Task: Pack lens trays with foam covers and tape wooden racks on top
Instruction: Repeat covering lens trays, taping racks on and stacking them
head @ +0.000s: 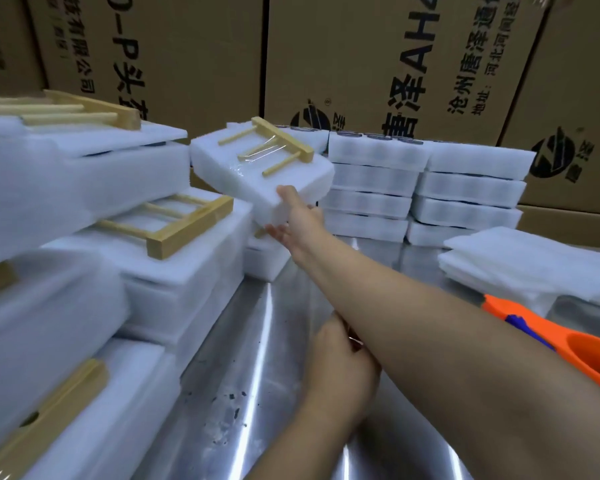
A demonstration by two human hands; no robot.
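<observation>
— Head view. Packed tray (222,168)?
— Held aloft, tilted, above left stacks (187,271); long axis far-left to near-right. Wooden rack (284,140) taped on top, rods pointing left.
— Right hand (291,220)?
— Pinching near corner, thumb above, fingers beneath.
— Left hand (340,368)?
— Low over steel table (257,341), fingers hidden behind forearm; grip impossible to tell.

Bright, even light fills the scene, seemingly from above. Long white glare streaks run down the polished steel tabletop (262,358). The white foam blocks (42,317) at the left edge are washed out and smeared with blur. Wide-angle distortion bows the brown printed cardboard boxes (361,46) behind. Shadows are soft, and the centre is only moderately sharp.
</observation>
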